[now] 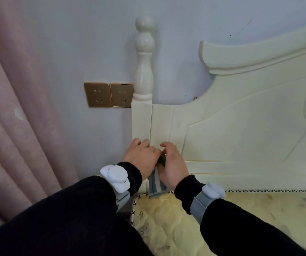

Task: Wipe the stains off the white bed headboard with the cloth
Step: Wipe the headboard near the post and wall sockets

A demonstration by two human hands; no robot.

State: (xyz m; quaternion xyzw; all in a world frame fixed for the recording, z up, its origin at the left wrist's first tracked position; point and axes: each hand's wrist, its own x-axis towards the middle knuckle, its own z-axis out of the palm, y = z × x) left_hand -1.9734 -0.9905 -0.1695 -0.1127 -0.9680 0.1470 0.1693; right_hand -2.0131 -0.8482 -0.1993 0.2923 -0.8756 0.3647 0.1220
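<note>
The white carved headboard [240, 122] stands against the wall, with a turned corner post [144, 71] at its left end. My left hand [141, 156] and my right hand [172, 165] meet low in front of the headboard's left panel. Both grip a bunched cloth [155, 185] between them; it is dark at the top, and a blue and grey striped end hangs down to the mattress. Most of the cloth is hidden by my fingers. Faint yellowish marks run along the lower rail [209, 161].
Two gold wall sockets [109, 95] sit left of the post. A pink curtain [19, 117] hangs at the far left. A yellow quilted mattress [176, 218] lies below the headboard. The pale wall behind shows small dark specks.
</note>
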